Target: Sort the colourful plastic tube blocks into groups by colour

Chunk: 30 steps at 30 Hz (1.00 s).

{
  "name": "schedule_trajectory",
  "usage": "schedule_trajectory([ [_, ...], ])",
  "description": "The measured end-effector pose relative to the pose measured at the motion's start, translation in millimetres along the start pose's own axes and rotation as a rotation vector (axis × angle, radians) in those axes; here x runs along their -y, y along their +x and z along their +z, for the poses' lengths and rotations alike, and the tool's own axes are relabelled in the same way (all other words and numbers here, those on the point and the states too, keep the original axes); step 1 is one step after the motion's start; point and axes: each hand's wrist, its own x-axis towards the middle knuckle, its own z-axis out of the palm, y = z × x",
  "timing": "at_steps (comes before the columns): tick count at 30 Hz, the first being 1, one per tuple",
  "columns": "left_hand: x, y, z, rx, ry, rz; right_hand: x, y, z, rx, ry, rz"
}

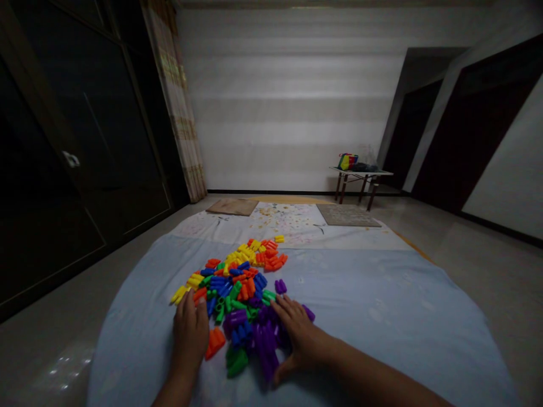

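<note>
A heap of colourful plastic tube-shaped building pieces lies on the light blue cloth (360, 294). Yellow pieces (241, 256) and orange pieces (274, 261) sit at its far side, blue and green ones in the middle. Purple pieces (265, 342) are gathered at the near right. My left hand (190, 328) rests at the heap's left edge, touching an orange piece, its fingers stretched forward. With fingers and thumb spread, my right hand (299, 336) lies against the right side of the purple pieces. A green piece (236, 362) and an orange piece (215, 342) lie between the hands.
Two flat boards, one brown (233, 207) and one grey (348, 215), lie at the far edge of the cloth-covered surface. Beyond it, a small folding table (360, 172) holds a colourful bag (348, 162). Dark cabinet doors (85, 130) stand at left.
</note>
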Motion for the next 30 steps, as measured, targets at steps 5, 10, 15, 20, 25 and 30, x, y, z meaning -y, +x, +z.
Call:
schedule_trajectory([
  [5, -43.8, -9.4, -8.6, -0.042, -0.081, 0.050, 26.6, 72.7, 20.0, -0.087, 0.048, -0.017],
  [10, -81.9, -16.6, -15.8, -0.016, -0.016, 0.150, 41.1, 117.5, 10.6, -0.135, 0.183, -0.050],
  [15, -66.5, -34.4, -17.2, 0.217, 0.228, 0.331, 14.0, 76.8, -37.2, -0.366, 0.154, -0.059],
  [20, -45.8, -51.0, -18.9, 0.430, 0.427, 0.325, -23.1, 11.6, -58.7, -0.169, -0.123, 0.233],
  [25, -65.2, -43.2, -23.9, 0.571, 0.566, 0.266, -13.7, 3.8, -39.5, -0.043, -0.124, 0.246],
  [30, -83.6, -22.7, -20.3, 0.647, 0.640, 0.231, 22.4, 38.8, -17.1, -0.053, -0.121, 0.121],
])
